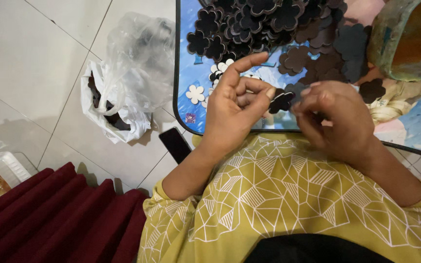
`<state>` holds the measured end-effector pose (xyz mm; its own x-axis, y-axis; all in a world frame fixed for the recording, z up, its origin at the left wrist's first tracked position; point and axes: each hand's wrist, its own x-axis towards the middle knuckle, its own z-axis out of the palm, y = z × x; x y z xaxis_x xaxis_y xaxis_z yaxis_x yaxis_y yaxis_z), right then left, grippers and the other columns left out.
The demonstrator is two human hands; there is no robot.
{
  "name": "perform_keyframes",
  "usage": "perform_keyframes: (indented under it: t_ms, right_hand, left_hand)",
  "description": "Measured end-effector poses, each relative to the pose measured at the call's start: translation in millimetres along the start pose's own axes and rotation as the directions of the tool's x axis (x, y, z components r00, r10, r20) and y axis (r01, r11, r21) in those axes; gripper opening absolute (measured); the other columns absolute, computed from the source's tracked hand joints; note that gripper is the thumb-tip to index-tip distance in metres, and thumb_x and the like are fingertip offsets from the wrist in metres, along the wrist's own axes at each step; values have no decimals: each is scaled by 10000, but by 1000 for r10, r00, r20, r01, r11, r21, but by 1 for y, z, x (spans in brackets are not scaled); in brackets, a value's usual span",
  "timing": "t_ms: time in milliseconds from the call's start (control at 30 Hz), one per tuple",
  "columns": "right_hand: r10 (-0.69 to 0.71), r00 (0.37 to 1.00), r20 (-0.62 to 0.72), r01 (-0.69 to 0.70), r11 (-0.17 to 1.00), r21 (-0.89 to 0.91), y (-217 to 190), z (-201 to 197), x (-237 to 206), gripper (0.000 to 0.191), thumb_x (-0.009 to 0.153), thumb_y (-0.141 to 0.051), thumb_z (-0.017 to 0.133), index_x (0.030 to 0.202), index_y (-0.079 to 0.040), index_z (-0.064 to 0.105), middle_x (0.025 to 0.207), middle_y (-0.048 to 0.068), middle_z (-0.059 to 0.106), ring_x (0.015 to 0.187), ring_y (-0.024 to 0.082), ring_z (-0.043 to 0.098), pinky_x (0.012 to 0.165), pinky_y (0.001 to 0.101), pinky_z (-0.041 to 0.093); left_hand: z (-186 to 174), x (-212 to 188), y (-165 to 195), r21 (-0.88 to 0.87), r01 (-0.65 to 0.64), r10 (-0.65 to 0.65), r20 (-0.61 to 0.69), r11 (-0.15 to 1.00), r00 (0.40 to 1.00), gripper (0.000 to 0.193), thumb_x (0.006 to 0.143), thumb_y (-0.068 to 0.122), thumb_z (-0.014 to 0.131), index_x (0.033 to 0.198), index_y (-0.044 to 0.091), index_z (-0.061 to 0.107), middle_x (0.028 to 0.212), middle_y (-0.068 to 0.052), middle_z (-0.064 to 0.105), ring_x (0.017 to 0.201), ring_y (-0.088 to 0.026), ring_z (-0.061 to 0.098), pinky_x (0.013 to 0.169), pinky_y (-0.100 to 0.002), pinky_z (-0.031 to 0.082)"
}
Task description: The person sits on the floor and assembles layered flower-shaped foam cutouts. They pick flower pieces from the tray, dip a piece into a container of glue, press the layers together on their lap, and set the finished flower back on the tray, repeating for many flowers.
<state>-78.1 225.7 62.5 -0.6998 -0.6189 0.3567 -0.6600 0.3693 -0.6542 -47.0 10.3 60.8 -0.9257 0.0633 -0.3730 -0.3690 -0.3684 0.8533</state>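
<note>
Pinching a dark flower-shaped cutout (282,101) between them, both hands work just above the near edge of the table (182,104). The left hand (235,109) has its thumb tip pressed to the piece's nine o'clock side, with the forefinger stretched out toward one o'clock and the other fingers loosely curled. The right hand (334,119) is curled nearly closed, fingertips gripping the piece from three o'clock. At twelve o'clock from the hands lies a heap of dark flower cutouts (274,29), with a few white flower cutouts (210,83) at ten o'clock. A greenish bowl (405,41) sits at two o'clock. On the tiled floor at nine o'clock rests a plastic bag (127,80), and a black phone (175,144) lies at eight o'clock.
</note>
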Motion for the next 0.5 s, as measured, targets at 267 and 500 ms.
perform_keyframes:
  t_ms: [267,500]
  right_hand:
    - [-88,990,-113,76,991,-111,-11,-4,9,961,884,98,845,1603,-60,227,1013,95,741,1032,279,651,924,411,555]
    - [-136,984,-117,121,984,-127,-9,-4,3,962,858,101,841,1583,-79,234,970,70,735,1005,283,643,844,369,544]
  left_hand:
    - [10,-4,-4,32,-32,32,8,999,999,582,1007,9,699,1534,41,454,996,-61,742,847,-47,676,728,-187,518]
    - [10,-4,-9,-19,-41,41,9,999,999,611,1008,7,701,1545,38,411,1005,-82,742,859,-66,691,740,-189,520]
